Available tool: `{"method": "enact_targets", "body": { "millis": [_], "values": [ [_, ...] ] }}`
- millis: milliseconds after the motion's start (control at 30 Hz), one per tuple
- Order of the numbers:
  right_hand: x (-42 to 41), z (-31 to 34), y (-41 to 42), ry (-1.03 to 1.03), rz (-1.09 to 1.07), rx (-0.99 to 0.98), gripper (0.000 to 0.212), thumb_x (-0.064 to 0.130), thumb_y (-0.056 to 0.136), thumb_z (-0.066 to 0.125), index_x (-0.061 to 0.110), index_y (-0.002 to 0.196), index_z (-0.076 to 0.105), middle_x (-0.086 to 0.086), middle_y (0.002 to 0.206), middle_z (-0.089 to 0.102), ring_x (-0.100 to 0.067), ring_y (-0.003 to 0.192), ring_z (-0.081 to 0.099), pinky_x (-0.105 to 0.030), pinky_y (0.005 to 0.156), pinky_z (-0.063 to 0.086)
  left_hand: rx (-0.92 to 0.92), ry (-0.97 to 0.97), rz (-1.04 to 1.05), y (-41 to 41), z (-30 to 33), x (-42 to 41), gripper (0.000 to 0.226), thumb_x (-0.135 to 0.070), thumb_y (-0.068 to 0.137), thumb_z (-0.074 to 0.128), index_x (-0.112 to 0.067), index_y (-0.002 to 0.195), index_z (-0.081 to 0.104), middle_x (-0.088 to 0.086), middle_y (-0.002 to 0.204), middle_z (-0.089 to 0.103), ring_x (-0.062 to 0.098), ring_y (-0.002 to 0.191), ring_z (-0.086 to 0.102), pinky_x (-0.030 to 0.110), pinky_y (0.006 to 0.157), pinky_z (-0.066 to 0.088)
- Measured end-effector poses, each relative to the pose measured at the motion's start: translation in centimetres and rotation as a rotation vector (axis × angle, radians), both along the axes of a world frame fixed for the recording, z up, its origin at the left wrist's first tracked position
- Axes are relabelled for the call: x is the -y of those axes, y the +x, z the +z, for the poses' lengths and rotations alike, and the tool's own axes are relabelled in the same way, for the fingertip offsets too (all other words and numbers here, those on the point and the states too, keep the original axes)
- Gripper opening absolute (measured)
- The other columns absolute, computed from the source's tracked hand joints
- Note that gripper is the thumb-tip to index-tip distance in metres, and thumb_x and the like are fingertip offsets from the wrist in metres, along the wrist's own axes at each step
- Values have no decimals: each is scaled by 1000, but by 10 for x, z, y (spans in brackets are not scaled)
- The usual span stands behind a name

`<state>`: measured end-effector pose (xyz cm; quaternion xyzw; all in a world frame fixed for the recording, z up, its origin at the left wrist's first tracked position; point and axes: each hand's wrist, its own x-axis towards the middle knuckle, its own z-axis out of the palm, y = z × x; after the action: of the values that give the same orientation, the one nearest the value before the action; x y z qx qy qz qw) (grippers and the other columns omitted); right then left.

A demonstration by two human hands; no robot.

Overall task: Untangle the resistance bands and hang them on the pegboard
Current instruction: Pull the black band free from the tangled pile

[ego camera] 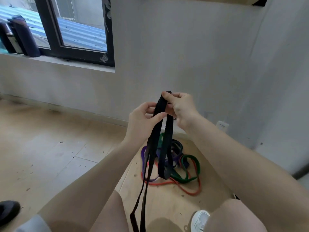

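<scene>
A black resistance band (164,144) hangs in folded loops from both hands, raised in front of the grey wall. My right hand (181,109) pinches its top fold. Slightly lower and to the left, my left hand (143,121) grips a strand between thumb and fingers. One long loop drops down past my knees to the frame's bottom edge. Below, on the wooden floor, lies a tangled pile: a green band (192,171), a red band (189,188), a purple band (144,156) and a dark blue one (177,144). No pegboard is in view.
A dark-framed window (75,30) sits at upper left, with dark rolled mats (20,36) on its sill. My white shoe (199,220) stands on the floor at the bottom right. A dark object (8,210) lies at the left edge. A wall socket (222,125) is low on the wall.
</scene>
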<state>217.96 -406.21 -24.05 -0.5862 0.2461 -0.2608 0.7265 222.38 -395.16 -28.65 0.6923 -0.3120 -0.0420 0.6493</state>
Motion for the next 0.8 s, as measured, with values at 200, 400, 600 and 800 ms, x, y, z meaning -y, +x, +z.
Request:
{"method": "enact_targets", "body": {
  "millis": [200,400,600,800],
  "values": [
    [14,-30,-13,205,-30,51,12,8,87,64,3,78,58,-8,70,67,-11,56,68,-20,60,57,157,123,34,-3,-20,15,25,-16,85,65,-18,110,65,-12,87,69,-2,75,66,9,71,50],
    [38,-52,-29,271,90,60,11,2,91,55,-5,99,60,-15,92,65,-19,81,66,-23,71,59,394,269,31,-2,-26,31,26,-12,86,60,-11,112,65,-6,86,65,0,71,58,3,67,44],
    [63,-71,-47,-662,-4,-393,17,23,85,67,13,97,60,-3,94,63,-12,83,60,-24,73,51,399,395,-153,6,-12,39,32,-10,89,56,-11,121,58,-4,96,61,4,81,56,9,75,42],
    [65,-76,-51,-833,-44,-183,26,21,82,69,19,101,51,3,110,54,-10,100,50,-16,81,40,389,489,-253,17,2,36,31,-13,89,58,-19,119,59,-8,97,62,6,88,58,16,82,42]
  ]
}}
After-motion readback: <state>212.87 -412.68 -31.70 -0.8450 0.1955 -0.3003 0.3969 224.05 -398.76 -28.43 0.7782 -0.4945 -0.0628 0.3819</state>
